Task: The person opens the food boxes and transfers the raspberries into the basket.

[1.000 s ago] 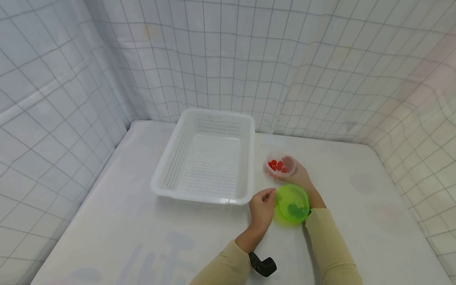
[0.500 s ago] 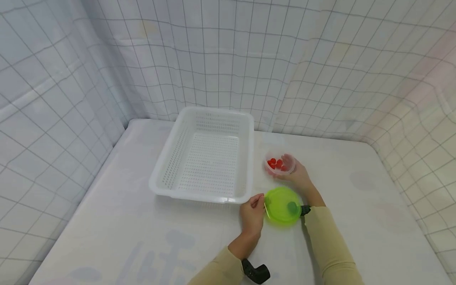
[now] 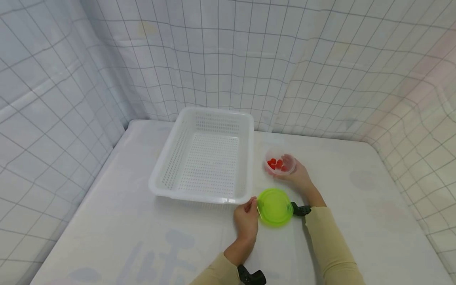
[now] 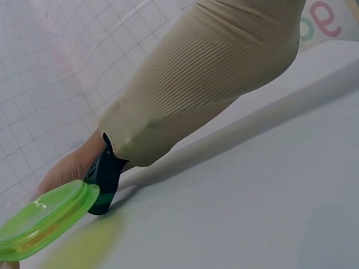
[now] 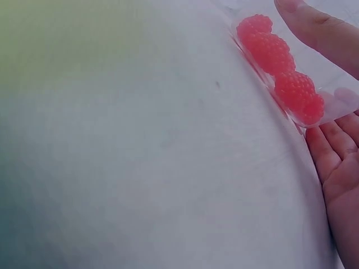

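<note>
My left hand (image 3: 246, 221) pinches the edge of a translucent green round lid (image 3: 274, 207) and holds it above the white table, just in front of the bowl. The left wrist view shows this lid (image 4: 47, 216) tilted, its tint falling on the table below. My right hand (image 3: 301, 180) grips a small clear round bowl (image 3: 274, 152) from its right side, thumb and fingers around its wall. Several red raspberries (image 3: 279, 163) lie inside. Close up in the right wrist view, raspberries (image 5: 269, 53) show through the clear wall, with the bowl low against the table.
A white perforated basket (image 3: 210, 198) stands left of the bowl, its near right corner close to my left hand. Black camera mounts (image 3: 253, 277) sit on both wrists. Grid-patterned cloth (image 3: 228, 59) hangs around the table (image 3: 142, 237).
My left hand has carried the green lid leftward and slightly toward me, off from in front of my right wrist. The right hand and the bowl have stayed put.
</note>
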`<state>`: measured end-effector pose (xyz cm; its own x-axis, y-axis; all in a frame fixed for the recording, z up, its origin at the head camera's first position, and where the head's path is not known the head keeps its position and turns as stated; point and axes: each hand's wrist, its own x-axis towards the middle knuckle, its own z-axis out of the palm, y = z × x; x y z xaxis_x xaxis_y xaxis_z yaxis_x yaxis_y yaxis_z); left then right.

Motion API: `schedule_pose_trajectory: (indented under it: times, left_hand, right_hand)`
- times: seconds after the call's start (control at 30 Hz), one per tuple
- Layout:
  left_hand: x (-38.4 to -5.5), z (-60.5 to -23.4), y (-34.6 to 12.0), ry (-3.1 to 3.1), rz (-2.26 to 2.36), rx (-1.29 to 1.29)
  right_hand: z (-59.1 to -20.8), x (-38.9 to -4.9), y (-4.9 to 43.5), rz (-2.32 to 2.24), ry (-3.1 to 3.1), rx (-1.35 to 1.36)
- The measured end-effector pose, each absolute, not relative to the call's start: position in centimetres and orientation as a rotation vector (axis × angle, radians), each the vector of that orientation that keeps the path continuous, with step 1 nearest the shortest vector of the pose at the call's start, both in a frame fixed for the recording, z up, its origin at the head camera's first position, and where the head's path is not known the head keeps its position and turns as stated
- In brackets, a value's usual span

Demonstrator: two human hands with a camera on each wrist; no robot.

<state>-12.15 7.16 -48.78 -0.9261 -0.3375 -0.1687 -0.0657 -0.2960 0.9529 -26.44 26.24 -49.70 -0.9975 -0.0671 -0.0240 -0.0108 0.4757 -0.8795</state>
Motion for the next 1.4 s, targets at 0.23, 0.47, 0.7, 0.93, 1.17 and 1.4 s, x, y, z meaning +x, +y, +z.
schedule_pose_trajectory:
  times: [0.23, 0.47, 0.7, 0.93, 1.17, 1.4]
  left_hand:
    - [-12.4, -49.5, 6.7, -1.856, -2.232, 0.547]
    - [-12.6, -49.4, 6.3, -1.857, -2.230, 0.543]
    - [-12.6, -49.1, 6.1, -1.855, -2.256, 0.521]
    - [-12.4, -49.4, 6.0, -1.939, -2.164, 0.458]
    - [-12.5, -49.7, 5.7, -2.047, -2.012, 0.351]
    - [-12.4, -49.7, 5.5, -2.115, -1.834, 0.303]
  right_hand:
    - [-49.9, -26.3, 26.2, -1.579, 2.660, -0.056]
    - [-49.9, -26.3, 26.2, -1.601, 2.657, -0.065]
    - [-49.9, -26.4, 26.4, -1.579, 2.670, -0.080]
    - [-49.9, -26.2, 26.1, -1.607, 2.659, -0.075]
    - [-50.0, -26.2, 26.1, -1.611, 2.657, -0.055]
    - [-50.0, -26.4, 26.2, -1.608, 2.664, -0.076]
